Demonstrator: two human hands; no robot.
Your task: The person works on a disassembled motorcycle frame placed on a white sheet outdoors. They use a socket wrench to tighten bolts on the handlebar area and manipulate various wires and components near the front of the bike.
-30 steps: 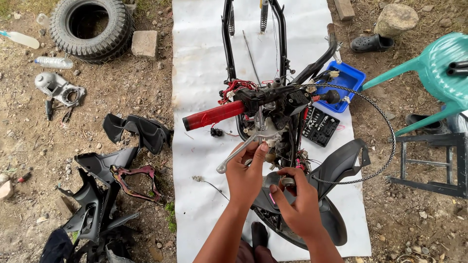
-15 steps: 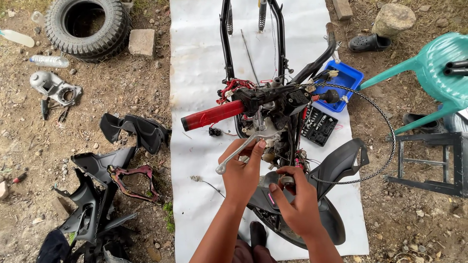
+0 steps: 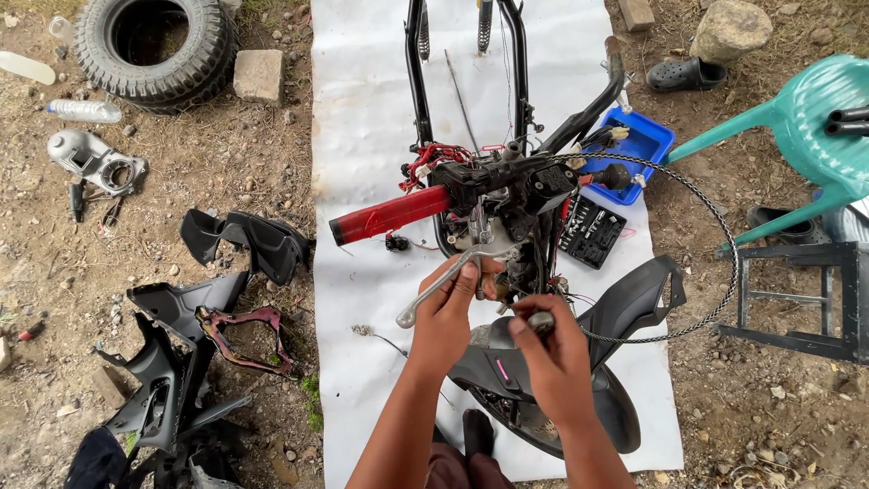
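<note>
A stripped scooter frame stands on a white sheet, its handlebar carrying a red grip. My left hand holds a silver brake lever just below the handlebar. My right hand pinches the metal end of a braided cable, which loops out to the right and back up to the handlebar. Both hands hover above the black front fender.
Black body panels lie on the dirt to the left, with a tyre, a brick and an engine cover. To the right are a blue tray, a socket set, a green chair and a dark metal stand.
The two hands have shifted slightly at the lever and cable end; the view has moved a little. Nothing was let go.
</note>
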